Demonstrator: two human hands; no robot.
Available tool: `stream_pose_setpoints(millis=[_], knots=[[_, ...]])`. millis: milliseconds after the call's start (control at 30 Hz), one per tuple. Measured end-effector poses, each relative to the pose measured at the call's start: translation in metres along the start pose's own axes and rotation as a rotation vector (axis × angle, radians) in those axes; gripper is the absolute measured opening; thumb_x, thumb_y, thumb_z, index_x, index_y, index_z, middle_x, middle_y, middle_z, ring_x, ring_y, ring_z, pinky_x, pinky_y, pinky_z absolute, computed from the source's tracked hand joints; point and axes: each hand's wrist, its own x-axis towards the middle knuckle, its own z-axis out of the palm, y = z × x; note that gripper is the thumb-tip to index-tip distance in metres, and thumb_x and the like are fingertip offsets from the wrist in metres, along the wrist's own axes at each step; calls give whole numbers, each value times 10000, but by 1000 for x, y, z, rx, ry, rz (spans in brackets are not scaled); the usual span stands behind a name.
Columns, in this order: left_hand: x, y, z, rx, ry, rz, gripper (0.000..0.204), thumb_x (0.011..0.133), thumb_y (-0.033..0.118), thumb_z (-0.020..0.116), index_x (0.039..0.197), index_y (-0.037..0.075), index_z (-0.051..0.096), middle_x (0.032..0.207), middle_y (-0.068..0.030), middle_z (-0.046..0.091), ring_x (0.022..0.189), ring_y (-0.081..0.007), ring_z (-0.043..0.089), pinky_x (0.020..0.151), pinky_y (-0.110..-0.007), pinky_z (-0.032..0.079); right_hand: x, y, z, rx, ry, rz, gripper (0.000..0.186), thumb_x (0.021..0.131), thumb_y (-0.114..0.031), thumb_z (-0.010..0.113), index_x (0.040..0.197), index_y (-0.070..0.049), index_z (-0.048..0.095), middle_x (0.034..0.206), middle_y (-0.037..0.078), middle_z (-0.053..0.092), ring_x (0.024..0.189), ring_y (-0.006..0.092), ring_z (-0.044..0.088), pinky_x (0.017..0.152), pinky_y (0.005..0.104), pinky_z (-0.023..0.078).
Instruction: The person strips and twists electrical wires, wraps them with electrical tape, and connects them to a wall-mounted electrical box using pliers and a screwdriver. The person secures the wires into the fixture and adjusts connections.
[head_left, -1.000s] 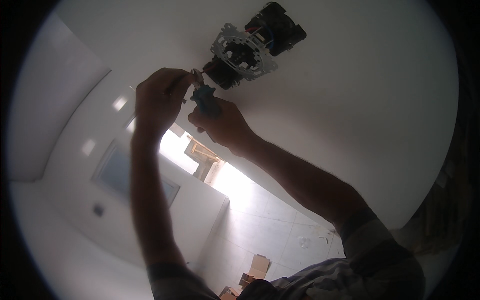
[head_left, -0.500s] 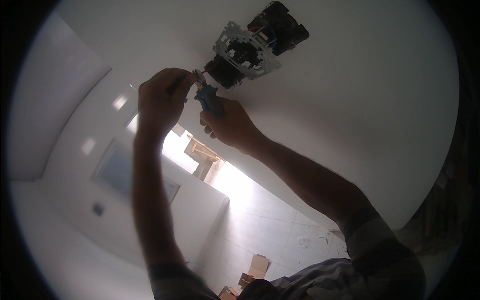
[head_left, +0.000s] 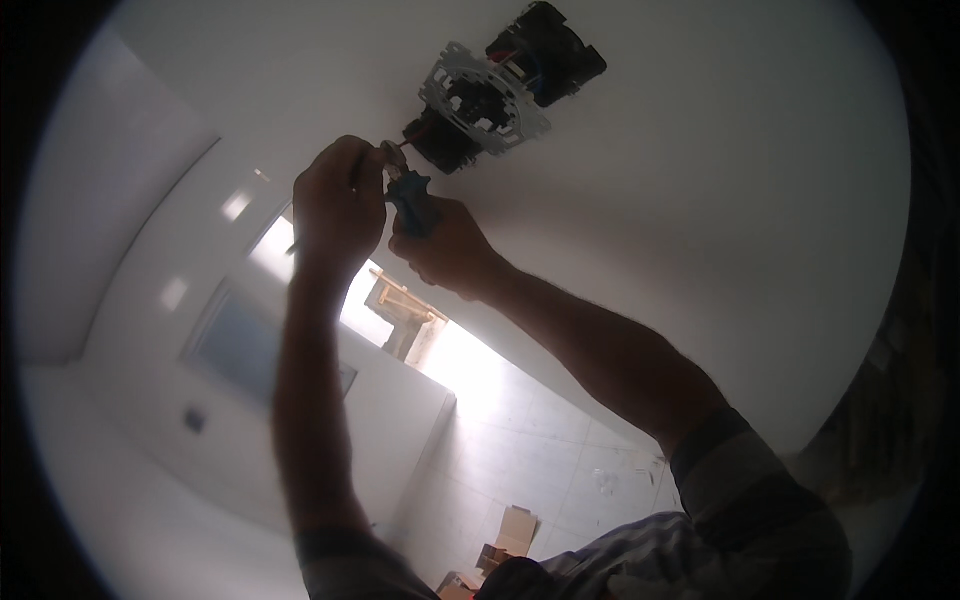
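My right hand [head_left: 445,250] is wrapped around the blue-green handles of a pair of pliers [head_left: 413,200], jaws upward. A thin reddish wire [head_left: 407,142] comes out of a black wall box [head_left: 443,140] and reaches the metal jaws. Beside the jaws, my left hand [head_left: 338,195] is closed, its fingertips pinched at the wire's end, which they hide. Something dark shows between its fingers, too dim to name. A grey metal mounting frame [head_left: 530,125] with cut-outs sits over the boxes, just right of the pliers.
Another black box [head_left: 555,55] with red and blue wires stands at the far end of the frame, against the pale wall [head_left: 700,200]. Down on the tiled floor lie an open cardboard box [head_left: 517,530] and scraps. A bright opening with timber [head_left: 405,300] shows below my hands.
My right fingers have closed more tightly around the plier handles. My left hand has turned slightly and shifted a little right. The view has drifted slightly.
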Motion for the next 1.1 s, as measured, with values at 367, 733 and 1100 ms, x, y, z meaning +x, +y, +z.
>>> stream_pose_setpoints(millis=[367,733,1100], knots=[[-12,-15,-4,-17,91,-202,232,1022,204,608,1010,-1,718,834,-123,715,703,-217,665,673,-353,519,-18,-33,-30,361,-320,372,165,874,-118,757,931,-29,630,737,74,636,594,156,631,516,316,512],[-243,104,90,-949,-614,-719,262,1055,198,570,855,32,607,670,-14,529,620,-102,480,567,-300,395,-242,43,-106,-301,122,392,291,960,-191,744,1212,-67,668,915,50,699,788,150,675,733,338,559],[-382,307,187,-1945,-1394,-1064,276,1119,301,474,902,137,518,689,55,359,576,-101,354,549,-290,326,-469,-9,-185,-516,374,716,235,956,-268,760,1026,-55,690,814,55,717,731,155,705,671,330,555]])
